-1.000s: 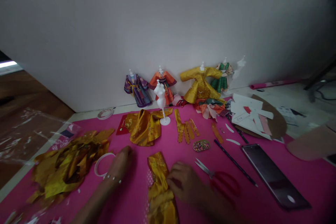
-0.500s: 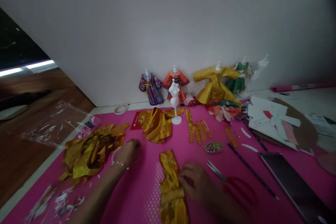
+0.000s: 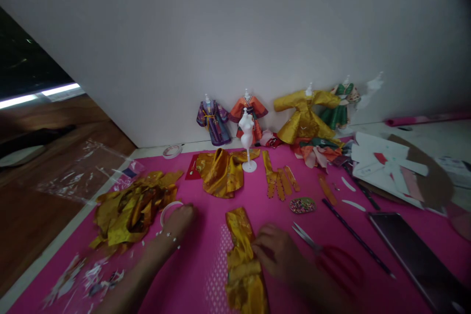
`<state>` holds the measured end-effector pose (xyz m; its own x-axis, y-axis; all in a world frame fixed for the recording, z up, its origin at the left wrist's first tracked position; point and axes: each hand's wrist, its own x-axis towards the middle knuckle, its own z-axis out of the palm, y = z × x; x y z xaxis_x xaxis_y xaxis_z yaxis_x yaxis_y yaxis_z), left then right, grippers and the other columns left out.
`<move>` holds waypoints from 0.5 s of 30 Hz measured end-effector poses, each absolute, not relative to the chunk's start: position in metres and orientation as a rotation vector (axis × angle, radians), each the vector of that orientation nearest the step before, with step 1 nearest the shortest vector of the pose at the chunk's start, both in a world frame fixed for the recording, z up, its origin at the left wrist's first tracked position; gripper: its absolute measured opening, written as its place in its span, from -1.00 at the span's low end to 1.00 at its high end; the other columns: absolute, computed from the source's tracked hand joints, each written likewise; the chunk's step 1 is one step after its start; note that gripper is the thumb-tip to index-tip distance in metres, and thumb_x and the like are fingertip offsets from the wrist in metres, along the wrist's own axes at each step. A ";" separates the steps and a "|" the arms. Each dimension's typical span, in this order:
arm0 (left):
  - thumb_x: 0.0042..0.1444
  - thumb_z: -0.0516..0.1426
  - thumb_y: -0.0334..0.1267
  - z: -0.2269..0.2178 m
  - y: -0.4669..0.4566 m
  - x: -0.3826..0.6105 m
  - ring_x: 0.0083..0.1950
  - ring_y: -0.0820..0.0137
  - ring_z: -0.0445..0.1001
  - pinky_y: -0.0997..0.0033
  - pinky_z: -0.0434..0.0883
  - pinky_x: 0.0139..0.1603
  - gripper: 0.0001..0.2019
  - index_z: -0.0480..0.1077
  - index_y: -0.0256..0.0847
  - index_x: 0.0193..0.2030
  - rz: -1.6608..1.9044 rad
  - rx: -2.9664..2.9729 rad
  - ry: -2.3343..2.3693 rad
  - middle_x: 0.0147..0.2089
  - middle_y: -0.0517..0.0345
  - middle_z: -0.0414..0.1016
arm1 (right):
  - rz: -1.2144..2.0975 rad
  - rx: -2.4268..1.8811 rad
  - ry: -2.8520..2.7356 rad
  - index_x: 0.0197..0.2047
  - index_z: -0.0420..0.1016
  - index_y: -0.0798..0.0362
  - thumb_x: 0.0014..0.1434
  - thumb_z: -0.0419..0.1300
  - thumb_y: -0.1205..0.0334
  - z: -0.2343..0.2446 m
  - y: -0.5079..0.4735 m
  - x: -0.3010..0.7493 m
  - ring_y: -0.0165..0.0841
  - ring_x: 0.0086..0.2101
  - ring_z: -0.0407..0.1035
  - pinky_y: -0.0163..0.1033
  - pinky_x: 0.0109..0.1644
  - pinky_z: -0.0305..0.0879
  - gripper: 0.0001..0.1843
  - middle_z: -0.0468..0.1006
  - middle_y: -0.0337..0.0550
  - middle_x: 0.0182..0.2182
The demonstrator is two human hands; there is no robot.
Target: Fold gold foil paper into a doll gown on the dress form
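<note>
My right hand (image 3: 276, 251) rests with bent fingers on a strip of gold brocade fabric (image 3: 241, 250) lying on the pink mat (image 3: 206, 274), pinching its right edge. My left hand (image 3: 179, 223) reaches left across the mat and touches a white tape roll (image 3: 167, 210) beside a heap of gold fabric scraps (image 3: 130, 206). Its fingers are curled and blurred. A bead bracelet sits on that wrist.
Red-handled scissors (image 3: 327, 255), a dark pencil (image 3: 356, 238), a phone (image 3: 415, 255) and a bead dish (image 3: 302, 205) lie to the right. Farther back stand a white mannequin (image 3: 248, 137), a gold garment (image 3: 221, 172), gold strips (image 3: 277, 181), several dressed doll stands (image 3: 305, 115) and paper patterns (image 3: 386, 164).
The view swung to the left, so everything shifted right. My left hand moved left onto the tape roll. My right hand stayed on the gold fabric strip.
</note>
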<state>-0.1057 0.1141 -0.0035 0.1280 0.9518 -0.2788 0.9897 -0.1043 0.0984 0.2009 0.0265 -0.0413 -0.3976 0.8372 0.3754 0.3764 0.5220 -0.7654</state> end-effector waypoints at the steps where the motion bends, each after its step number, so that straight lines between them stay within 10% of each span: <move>1: 0.29 0.17 -0.20 -0.002 0.114 -0.104 -0.20 0.35 0.54 0.20 0.50 -0.10 -0.84 0.47 -0.27 -0.22 -0.257 2.153 1.892 -0.21 0.14 0.55 | 0.755 -0.988 -1.989 -0.37 0.54 0.04 0.24 0.13 0.41 -0.042 0.026 0.201 -0.32 -0.36 0.38 -0.24 -0.29 0.25 -0.79 0.49 -0.17 -0.45; 15: 0.19 0.03 -0.50 0.007 0.082 -0.110 -0.25 0.34 0.47 0.34 0.35 -0.16 -0.77 0.38 -0.21 -0.44 -0.288 2.324 1.842 -0.29 0.11 0.50 | 0.708 -0.993 -1.992 -0.40 0.52 0.03 0.22 0.13 0.42 -0.044 0.029 0.200 -0.32 -0.37 0.38 -0.24 -0.28 0.26 -0.78 0.50 -0.18 -0.46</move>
